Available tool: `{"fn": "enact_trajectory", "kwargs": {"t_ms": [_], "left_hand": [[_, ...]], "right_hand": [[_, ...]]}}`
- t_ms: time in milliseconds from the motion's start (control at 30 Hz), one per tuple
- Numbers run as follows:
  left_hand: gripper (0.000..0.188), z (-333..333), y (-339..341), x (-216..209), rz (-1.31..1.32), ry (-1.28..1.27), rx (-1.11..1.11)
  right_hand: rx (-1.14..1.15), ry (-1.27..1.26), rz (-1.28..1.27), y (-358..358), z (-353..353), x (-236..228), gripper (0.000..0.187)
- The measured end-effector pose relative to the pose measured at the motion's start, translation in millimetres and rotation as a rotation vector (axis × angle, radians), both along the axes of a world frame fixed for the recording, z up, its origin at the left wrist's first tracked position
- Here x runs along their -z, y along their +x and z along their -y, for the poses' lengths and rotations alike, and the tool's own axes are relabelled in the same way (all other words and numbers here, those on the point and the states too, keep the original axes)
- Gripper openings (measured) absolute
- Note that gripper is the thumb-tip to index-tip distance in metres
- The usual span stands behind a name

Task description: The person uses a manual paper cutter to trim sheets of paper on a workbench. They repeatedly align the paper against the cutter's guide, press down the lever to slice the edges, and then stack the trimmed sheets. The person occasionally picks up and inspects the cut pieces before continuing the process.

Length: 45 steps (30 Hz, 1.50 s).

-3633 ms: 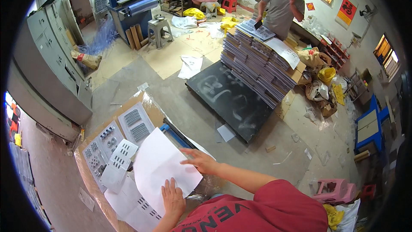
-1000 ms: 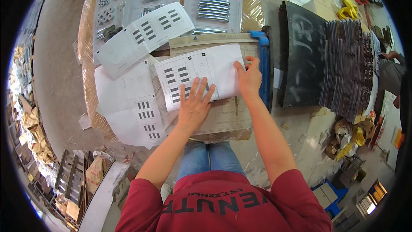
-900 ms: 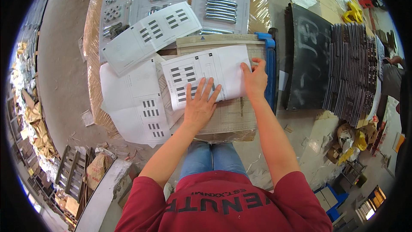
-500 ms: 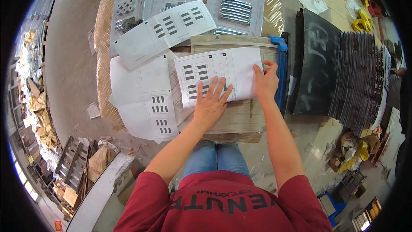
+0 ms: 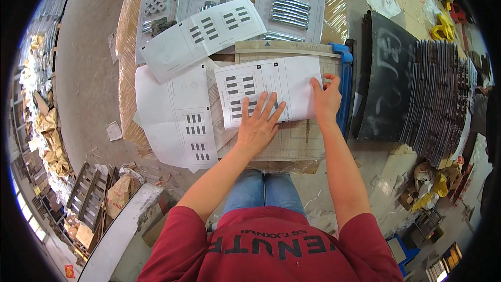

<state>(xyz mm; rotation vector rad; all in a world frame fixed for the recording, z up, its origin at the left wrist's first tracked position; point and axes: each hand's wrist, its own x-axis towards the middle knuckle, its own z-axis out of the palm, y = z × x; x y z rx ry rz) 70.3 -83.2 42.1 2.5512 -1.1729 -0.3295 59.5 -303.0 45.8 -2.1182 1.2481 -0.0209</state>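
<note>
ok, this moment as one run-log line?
left hand: spread flat on printed sheet | right hand: at sheet's right edge | sheet: over paper trimmer | blue bar: right of right hand

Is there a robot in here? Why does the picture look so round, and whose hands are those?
There's no robot. A person wears a camera on their head, and this picture looks down from there. Its very wide lens bends things near the rim. That person's left hand lies spread on a white printed sheet, and their right hand is at its right edge. Under the sheet is a paper cutter with a blue arm. More printed papers lie to the left. Farther away are packs of shiny metal parts.
</note>
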Motion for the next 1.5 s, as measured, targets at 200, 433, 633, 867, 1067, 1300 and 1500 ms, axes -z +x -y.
{"fn": "enact_trajectory", "kwargs": {"t_ms": [200, 433, 633, 867, 1067, 1300, 1500], "left_hand": [[0.073, 0.9, 0.2, -1.0, 0.014, 0.009, 0.001], [0.073, 0.3, -2.1, 9.3, 0.065, 0.009, -0.005], [0.076, 2.0, -4.6, 16.2, 0.076, 0.054, 0.008], [0.074, -0.2, -6.9, 22.8, 0.078, 0.129, 0.021], [0.074, 0.8, -6.1, 23.7, 0.036, 0.098, 0.034], [0.062, -2.3, -7.7, 23.2, 0.055, 0.15, -0.003], [0.064, -3.3, -3.2, 18.0, 0.073, 0.079, 0.003]], "right_hand": [[-0.017, -0.001, 0.001, -1.2, 0.3, -0.7, 0.048], [-0.008, 0.011, 0.012, 0.7, -3.2, -2.6, 0.046], [-0.062, -0.023, 0.084, -5.6, -4.7, -9.0, 0.038], [-0.984, -0.558, 0.111, -90.2, -61.6, -14.4, 0.041], [-1.046, -0.506, 0.016, -120.6, -45.1, -12.4, 0.048], [-0.504, -0.388, 0.033, -126.9, -17.7, -17.9, 0.043], [0.201, 0.272, 0.069, -81.1, -27.6, -4.5, 0.04]]}}
